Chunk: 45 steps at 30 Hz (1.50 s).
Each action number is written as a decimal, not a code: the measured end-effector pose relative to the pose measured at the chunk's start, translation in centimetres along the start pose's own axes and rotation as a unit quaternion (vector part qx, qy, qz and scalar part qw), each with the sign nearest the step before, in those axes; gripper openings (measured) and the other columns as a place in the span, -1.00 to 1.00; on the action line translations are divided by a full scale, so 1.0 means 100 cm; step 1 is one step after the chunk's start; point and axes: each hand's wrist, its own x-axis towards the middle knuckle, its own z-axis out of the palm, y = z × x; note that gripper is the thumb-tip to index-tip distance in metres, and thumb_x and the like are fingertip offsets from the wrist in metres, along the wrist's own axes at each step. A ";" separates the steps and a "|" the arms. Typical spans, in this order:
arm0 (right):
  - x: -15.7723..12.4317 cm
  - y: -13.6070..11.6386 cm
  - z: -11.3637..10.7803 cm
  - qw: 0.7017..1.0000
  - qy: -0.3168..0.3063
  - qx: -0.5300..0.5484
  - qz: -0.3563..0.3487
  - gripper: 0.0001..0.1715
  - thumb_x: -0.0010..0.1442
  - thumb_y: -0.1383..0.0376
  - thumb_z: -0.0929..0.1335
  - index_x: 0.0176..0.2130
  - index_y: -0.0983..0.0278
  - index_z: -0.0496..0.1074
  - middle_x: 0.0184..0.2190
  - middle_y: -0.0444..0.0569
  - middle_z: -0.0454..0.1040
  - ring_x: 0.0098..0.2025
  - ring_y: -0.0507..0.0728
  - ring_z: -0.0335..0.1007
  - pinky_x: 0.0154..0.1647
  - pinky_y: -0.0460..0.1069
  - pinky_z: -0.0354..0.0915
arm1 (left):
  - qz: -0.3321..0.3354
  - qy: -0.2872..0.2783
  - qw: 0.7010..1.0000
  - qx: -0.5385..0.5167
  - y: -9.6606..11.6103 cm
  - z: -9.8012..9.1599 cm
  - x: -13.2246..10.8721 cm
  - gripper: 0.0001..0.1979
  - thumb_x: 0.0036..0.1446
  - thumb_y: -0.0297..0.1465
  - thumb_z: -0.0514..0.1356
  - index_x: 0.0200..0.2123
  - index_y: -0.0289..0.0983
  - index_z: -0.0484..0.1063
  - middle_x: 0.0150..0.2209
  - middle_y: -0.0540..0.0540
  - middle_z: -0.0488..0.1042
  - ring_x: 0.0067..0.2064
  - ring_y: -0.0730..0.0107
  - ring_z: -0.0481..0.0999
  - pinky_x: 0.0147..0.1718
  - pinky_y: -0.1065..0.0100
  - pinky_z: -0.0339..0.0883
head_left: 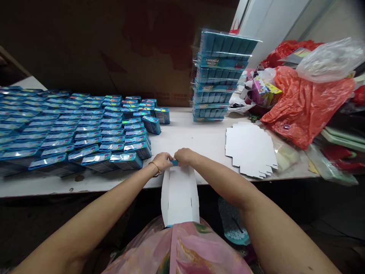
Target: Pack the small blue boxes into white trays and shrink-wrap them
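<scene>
A partly folded cardboard box point(180, 192), white inside with a blue outer face, stretches from the table's front edge to my body. At its far end a small blue flap shows between my hands. My left hand point(163, 161), with a gold bangle at the wrist, pinches the left corner of that end. Close beside it, my right hand point(184, 156) has its fingers curled on the right corner. The box's long side walls stand partly raised, and its near end rests against my clothing. My fingertips are partly hidden.
Rows of small blue packs point(112, 125) fill the table's left side. A stack of blue wrapped trays point(215, 82) stands at the back. Flat white card blanks point(249, 148) lie to the right, near red plastic bags point(308, 102) and clutter. A cardboard wall point(114, 45) rises behind.
</scene>
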 end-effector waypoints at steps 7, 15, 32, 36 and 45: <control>0.004 -0.018 0.005 1.000 0.009 -0.001 0.000 -0.69 -0.10 0.49 0.36 -0.26 0.32 0.45 -0.14 0.13 0.44 -0.05 0.28 0.32 -0.10 0.10 0.24 | -0.027 0.005 0.989 -0.146 -0.008 0.007 -0.004 -0.53 -0.19 -0.43 0.17 -0.12 -0.35 0.23 -0.61 0.13 0.29 -0.57 0.51 0.29 -0.58 0.48 0.13; -0.047 0.074 0.010 0.977 0.019 0.079 0.195 -0.70 -0.06 0.46 0.32 -0.24 0.45 0.43 -0.24 0.31 0.45 -0.28 0.28 0.44 -0.33 0.04 0.32 | 0.247 0.156 0.956 -0.003 0.026 0.006 -0.095 -0.65 0.07 -0.29 0.04 -0.06 -0.26 0.30 -0.02 -0.18 0.35 0.04 0.20 0.29 0.03 0.20 0.13; -0.110 0.016 0.061 0.955 0.292 -0.006 0.059 -0.58 0.09 0.10 0.31 -0.09 0.25 0.27 -0.09 0.09 0.31 -0.06 0.19 0.20 -0.11 0.04 0.14 | 0.260 0.166 0.911 0.274 -0.006 0.060 -0.025 -0.66 0.10 -0.36 0.04 -0.02 -0.19 0.30 -0.17 -0.20 0.36 -0.13 0.16 0.32 -0.16 0.17 0.20; -0.095 0.009 0.087 0.966 0.243 -0.011 0.087 -0.83 0.17 0.23 0.24 -0.21 0.23 0.31 -0.22 0.02 0.36 -0.16 0.13 0.23 -0.20 -0.02 0.15 | 0.213 0.153 0.920 0.291 -0.004 0.056 -0.030 -0.73 0.12 -0.29 0.03 -0.25 -0.34 0.39 -0.28 -0.25 0.37 -0.17 0.11 0.32 -0.23 0.19 0.21; -0.077 0.066 0.058 0.971 0.156 -0.086 -0.157 -0.91 0.04 0.38 0.32 -0.39 0.23 0.42 -0.38 -0.13 0.48 -0.31 0.04 0.37 -0.37 -0.12 0.19 | 0.136 -0.116 0.968 0.175 0.040 0.050 -0.053 -0.56 0.12 -0.12 -0.05 -0.37 -0.32 0.46 -0.37 -0.22 0.49 -0.30 0.20 0.46 -0.30 0.28 0.26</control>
